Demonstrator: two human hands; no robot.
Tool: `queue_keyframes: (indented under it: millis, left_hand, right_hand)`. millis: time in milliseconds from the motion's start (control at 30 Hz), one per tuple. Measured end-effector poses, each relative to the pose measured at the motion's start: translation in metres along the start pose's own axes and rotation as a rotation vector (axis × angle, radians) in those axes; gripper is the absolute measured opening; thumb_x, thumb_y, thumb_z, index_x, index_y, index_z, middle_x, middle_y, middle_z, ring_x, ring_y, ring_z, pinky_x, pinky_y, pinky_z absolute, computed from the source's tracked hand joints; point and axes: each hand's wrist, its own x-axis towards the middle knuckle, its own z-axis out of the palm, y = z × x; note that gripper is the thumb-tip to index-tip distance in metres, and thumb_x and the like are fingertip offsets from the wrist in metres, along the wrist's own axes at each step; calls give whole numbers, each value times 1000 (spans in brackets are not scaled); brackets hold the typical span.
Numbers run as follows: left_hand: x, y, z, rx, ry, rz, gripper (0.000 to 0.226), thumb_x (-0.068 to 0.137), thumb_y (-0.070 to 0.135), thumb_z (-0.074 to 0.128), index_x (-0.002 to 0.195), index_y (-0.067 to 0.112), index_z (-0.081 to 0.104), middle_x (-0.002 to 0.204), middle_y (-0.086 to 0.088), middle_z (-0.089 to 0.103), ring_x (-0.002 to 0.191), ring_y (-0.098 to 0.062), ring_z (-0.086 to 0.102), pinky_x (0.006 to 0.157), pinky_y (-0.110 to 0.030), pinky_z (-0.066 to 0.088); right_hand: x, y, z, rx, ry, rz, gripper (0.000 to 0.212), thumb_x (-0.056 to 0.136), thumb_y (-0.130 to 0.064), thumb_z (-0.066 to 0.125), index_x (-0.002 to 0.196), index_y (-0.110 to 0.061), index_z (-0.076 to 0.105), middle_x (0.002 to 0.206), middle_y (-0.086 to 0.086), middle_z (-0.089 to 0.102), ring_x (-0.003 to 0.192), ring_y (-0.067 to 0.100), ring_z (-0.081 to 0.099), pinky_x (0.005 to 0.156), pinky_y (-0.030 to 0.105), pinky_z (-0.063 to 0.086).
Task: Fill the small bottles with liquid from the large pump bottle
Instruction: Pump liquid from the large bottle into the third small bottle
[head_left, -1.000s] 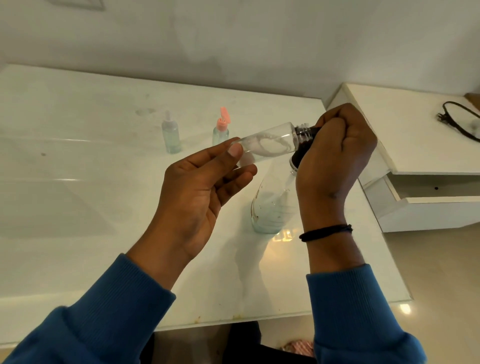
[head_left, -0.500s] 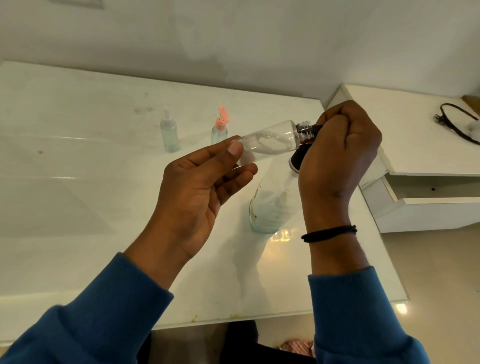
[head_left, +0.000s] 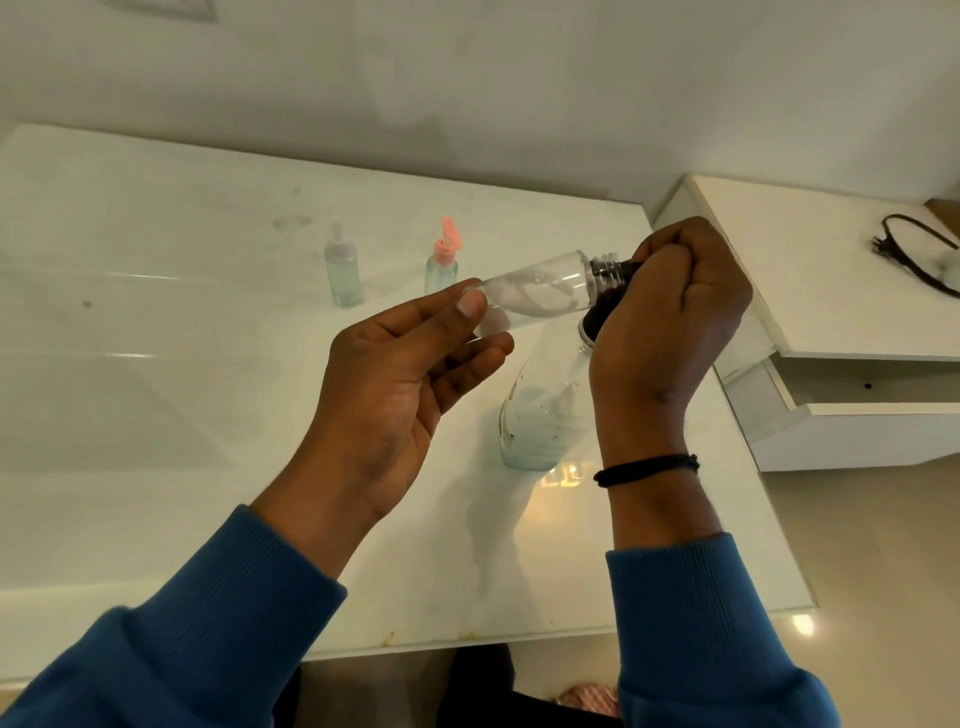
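My left hand (head_left: 395, 384) pinches the base of a small clear bottle (head_left: 540, 288) between thumb and fingers, holding it nearly sideways with its threaded neck pointing right. My right hand (head_left: 670, 322) is curled round the black pump head of the large pump bottle (head_left: 540, 415), whose clear body stands on the white table (head_left: 182, 395) under my wrist. The pump's black spout sits at the small bottle's mouth. Farther back stand a small bottle with a clear spray top (head_left: 343, 273) and a small bottle with a pink flip cap (head_left: 442, 260), cap open.
A white cabinet (head_left: 831, 291) with an open drawer (head_left: 862, 410) stands right of the table. A black cable (head_left: 914, 254) lies on its top. The wall runs close behind the table.
The small bottle and both hands have lifted slightly and the bottle has tilted a little more upright at the neck. The grips are unchanged.
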Motion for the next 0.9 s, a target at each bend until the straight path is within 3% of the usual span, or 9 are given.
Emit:
queue_keyframes:
  millis: [300,467,633,900]
  left_hand:
    - [1,-1,0,2,0,6,44,76,19,71,116,3,72,106,-14,77,89,-25,76,72,-23,59]
    - [0,-1,1,8,-11,0,44,77,20,70,117,3,71,106,-12,77,88,-23,76,71,-22,59]
    - [1,-1,0,7,0,2,43,77,20,70,116,3,72,105,-12,78,87,-23,76,70,-22,59]
    - [1,-2,0,26,-10,0,44,78,20,69,119,4,70,106,-10,78,87,-21,77,70,-21,59]
  right_hand:
    - [1,1,1,43,1,14,33,81,3,33,59,-20,42,49,-14,38,47,4,35,46,20,31]
    - [5,-2,-3,-22,5,-31,25,81,3,35,64,-10,49,51,-14,40,48,3,40,49,14,32]
    - [1,-1,2,50,11,-3,33,81,5,33,60,-19,42,51,-13,37,47,4,37,47,18,32]
    - [2,-5,0,70,-1,27,29,81,4,34,62,-15,44,52,-13,39,48,7,37,47,21,34]
